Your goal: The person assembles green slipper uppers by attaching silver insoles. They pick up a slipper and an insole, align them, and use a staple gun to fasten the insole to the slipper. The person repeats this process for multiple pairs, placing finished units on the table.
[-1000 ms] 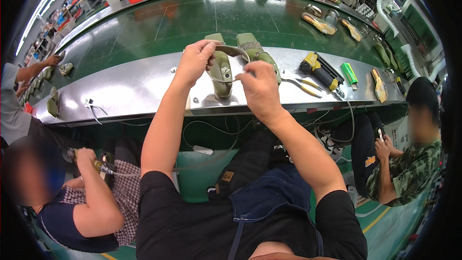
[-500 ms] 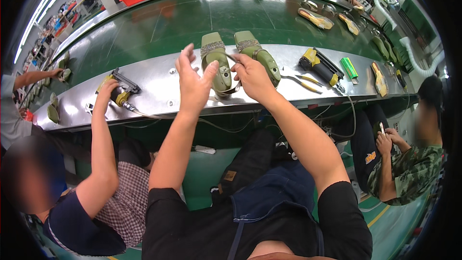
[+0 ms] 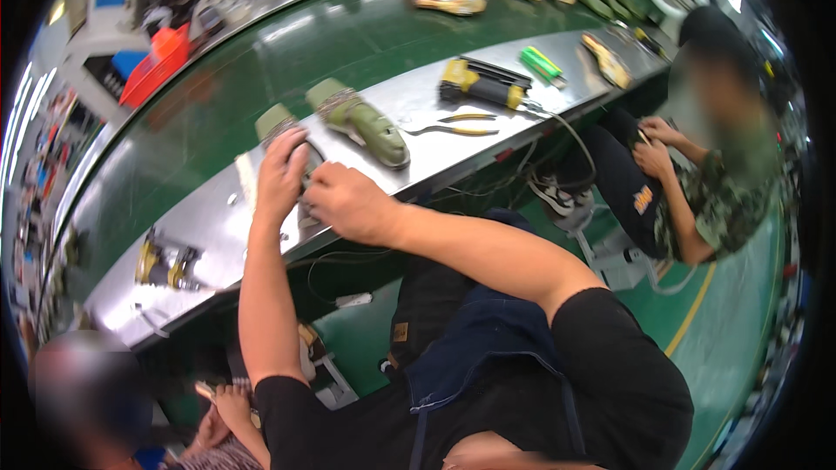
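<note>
A green shoe last (image 3: pixel 270 117) with a glittery-banded sandal upper on it sits on the metal ledge, largely covered by my hands. My left hand (image 3: pixel 283 178) is curled over its middle, fingers bent round the sandal. Close on the right, my right hand (image 3: pixel 353 200) is closed, its fingertips pinched at the sandal's side. A thin dark strap (image 3: pixel 315 155) arcs between the hands; the fingertips' exact grip is partly hidden. Beside them a second green last (image 3: pixel 370 130) with a matching glittery band lies untouched. Yellow-handled pincers (image 3: pixel 470 126) lie to its right.
A black and yellow air stapler (image 3: pixel 483 83), a green box (image 3: pixel 542 63) and a sole (image 3: pixel 607 61) lie along the ledge to the right. Another stapler (image 3: pixel 165 263) is at left. Soles (image 3: pixel 450 3) rest on the green belt (image 3: pixel 396 30). Co-workers sit on both sides.
The view has turned, and the lasts now appear further left. My left hand has gone from spread fingers to curled over the sandal. The left co-worker's hand has left the stapler.
</note>
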Demonstrator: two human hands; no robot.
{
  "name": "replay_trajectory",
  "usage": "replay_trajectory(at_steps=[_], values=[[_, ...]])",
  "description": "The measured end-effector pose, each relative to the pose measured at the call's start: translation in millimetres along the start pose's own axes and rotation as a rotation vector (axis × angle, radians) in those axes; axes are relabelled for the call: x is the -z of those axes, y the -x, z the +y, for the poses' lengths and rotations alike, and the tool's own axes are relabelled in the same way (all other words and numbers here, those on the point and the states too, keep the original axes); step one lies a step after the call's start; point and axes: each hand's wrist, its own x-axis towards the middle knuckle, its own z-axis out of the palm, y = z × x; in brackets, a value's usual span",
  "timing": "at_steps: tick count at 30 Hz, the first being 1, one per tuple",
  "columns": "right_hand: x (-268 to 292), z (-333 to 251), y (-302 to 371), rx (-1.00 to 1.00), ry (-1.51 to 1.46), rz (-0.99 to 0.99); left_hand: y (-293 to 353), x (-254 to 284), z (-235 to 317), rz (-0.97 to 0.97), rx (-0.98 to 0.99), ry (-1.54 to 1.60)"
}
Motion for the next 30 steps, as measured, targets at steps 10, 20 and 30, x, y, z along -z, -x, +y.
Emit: replay_trajectory(at_steps=[10,20,30], values=[[-25.7,-3.6,9.9,-0.554,-0.220,0.085,8.4,2.0,0.5,-0.022,0.103,0.133],[-6.7,6.6,-1.6,-0.650,-0.540,0.029,21.5,13.0,37.0,-0.183,0.054,0.075],[164.5,-34.0,137.5,-0.964,-1.191,-0.304,132.2,-80.2,177.8,-0.423,0.033,-0.123]])
